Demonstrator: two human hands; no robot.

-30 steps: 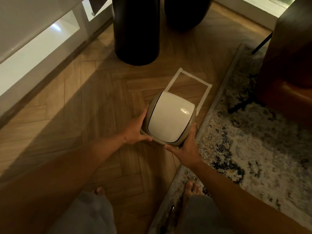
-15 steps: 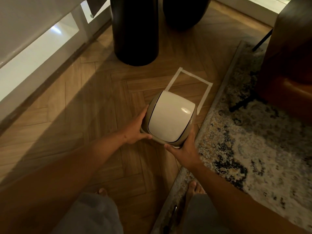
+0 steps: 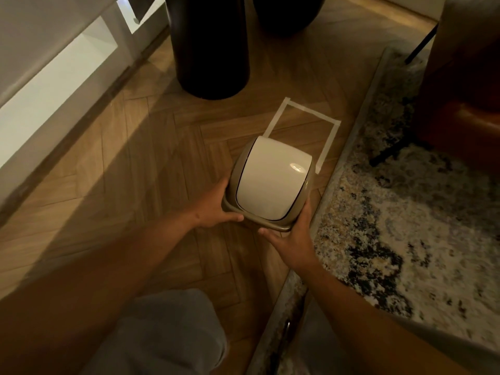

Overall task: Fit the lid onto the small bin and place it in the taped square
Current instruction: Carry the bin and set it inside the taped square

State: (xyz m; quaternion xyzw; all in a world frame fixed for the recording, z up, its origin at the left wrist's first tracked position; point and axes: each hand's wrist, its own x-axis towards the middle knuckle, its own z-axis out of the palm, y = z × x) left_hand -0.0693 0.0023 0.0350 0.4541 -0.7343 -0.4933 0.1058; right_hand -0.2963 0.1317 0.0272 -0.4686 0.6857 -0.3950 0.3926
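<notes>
While my left hand (image 3: 213,205) and right hand (image 3: 293,240) clasp the small taupe plastic bin (image 3: 266,185), cream swing lid (image 3: 273,180) seated, the white taped square (image 3: 300,131) lies just beyond it, straight ahead.

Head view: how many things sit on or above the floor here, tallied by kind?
Small beige bin with white swing lid: 1
Tall dark cylindrical containers: 2
White taped square on the wooden floor: 1
Patterned rug: 1
Brown leather seat: 1
Hands: 2
Total: 8
</notes>
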